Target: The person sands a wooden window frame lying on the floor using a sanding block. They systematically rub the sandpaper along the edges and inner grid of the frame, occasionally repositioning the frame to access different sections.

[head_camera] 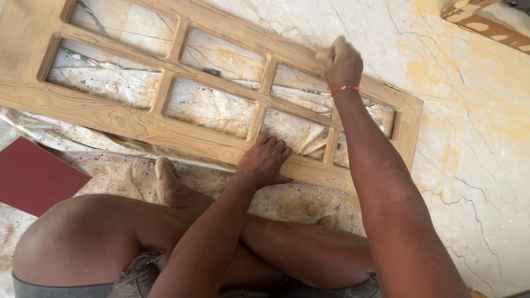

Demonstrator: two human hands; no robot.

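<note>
- Here, wooden window frame (138, 118) lies flat on the floor, on a dusty plastic sheet (127, 171), running from upper left to right of view, several open panes.
- Left hand (265, 159) lies palm down on the frame's near rail, fingers together and slightly curled over the inner edge by a vertical bar.
- Right hand (341, 63) is on the far rail, well apart from the left hand, closed into a fist around a small tan piece (321, 54); what the piece is, cannot tell.
- Red thread band (344, 89) sits on the right wrist.
- Frame lies ahead of both hands; the right forearm crosses over its right end.
- Person sits on the floor with bare legs crossed; one foot (165, 179) is just beside the frame's near rail, left of the left hand.
- Dark red board (33, 176) lies at left, near the knee.
- Marble floor (475, 138) is veined and yellow-stained at right.
- Another wooden piece (486, 25) is at top right, well apart.
</note>
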